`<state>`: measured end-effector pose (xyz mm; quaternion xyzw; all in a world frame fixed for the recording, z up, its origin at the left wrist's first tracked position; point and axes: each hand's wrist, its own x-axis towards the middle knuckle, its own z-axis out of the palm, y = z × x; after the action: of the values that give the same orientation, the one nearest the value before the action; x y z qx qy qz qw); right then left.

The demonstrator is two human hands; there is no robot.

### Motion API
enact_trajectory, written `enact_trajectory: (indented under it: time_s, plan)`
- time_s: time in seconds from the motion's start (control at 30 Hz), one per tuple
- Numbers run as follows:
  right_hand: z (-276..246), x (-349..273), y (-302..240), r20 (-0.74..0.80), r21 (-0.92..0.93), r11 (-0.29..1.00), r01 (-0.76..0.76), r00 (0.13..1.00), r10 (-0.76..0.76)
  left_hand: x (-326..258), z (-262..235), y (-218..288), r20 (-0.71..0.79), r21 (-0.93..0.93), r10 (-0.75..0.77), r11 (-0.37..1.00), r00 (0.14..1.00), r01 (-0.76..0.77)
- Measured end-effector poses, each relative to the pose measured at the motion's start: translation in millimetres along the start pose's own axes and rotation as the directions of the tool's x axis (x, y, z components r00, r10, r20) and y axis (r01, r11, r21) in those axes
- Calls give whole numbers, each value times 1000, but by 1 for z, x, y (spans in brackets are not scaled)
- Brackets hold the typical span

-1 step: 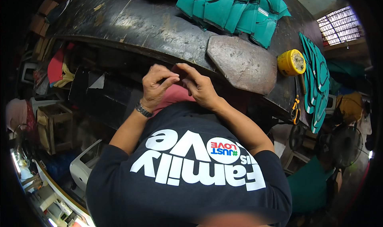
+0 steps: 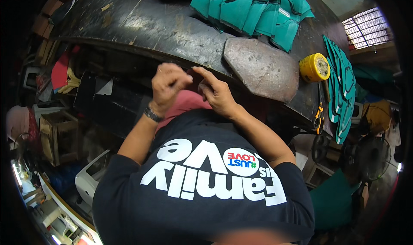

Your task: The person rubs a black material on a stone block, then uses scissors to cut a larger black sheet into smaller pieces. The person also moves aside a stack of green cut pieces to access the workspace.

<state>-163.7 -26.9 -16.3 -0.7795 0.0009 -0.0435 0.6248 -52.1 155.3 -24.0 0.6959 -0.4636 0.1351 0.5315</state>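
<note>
Both hands are close together in front of my body, by the near edge of the dark worktable (image 2: 172, 50). My left hand (image 2: 167, 86), wearing a wristwatch (image 2: 152, 113), has its fingers curled in toward the thumb and is slightly blurred. Facing it, my right hand (image 2: 218, 93) has a bent forefinger reaching toward the left fingertips, with the thumb tucked beneath. Between them is a small dark patch; whether it is a held piece or shadow is unclear. A grey-brown slab (image 2: 262, 68) with angled corners lies on the table right of my hands.
Teal cut pieces (image 2: 254, 12) are heaped at the table's far side; more teal pieces (image 2: 340, 88) overlap along the right edge. A yellow tub (image 2: 314, 67) and orange-handled scissors (image 2: 318, 118) are nearby. Left of me stand a wooden crate (image 2: 59, 137) and a white plastic chair (image 2: 88, 180).
My left hand has turned slightly and its fingers have curled further in. The right hand has barely moved, and the things on the table are unchanged.
</note>
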Motion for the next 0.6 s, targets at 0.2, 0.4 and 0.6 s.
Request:
enact_trajectory:
  time_s: [0.2, 0.4, 0.6]
  plan:
    - [-2, 15, -3, -27, -99, 938, 332, 941, -336, 61, -24, -62, -115, 558, -150, 808, 982, 188]
    - [-3, 46, -17, -47, -842, 510, 177, 917, -396, 33, -6, -59, 148, 613, -177, 789, 973, 50]
    - [-6, 19, -13, 112, 649, 759, -54, 993, -25, -4, -2, 10, -72, -213, -288, 940, 955, 267]
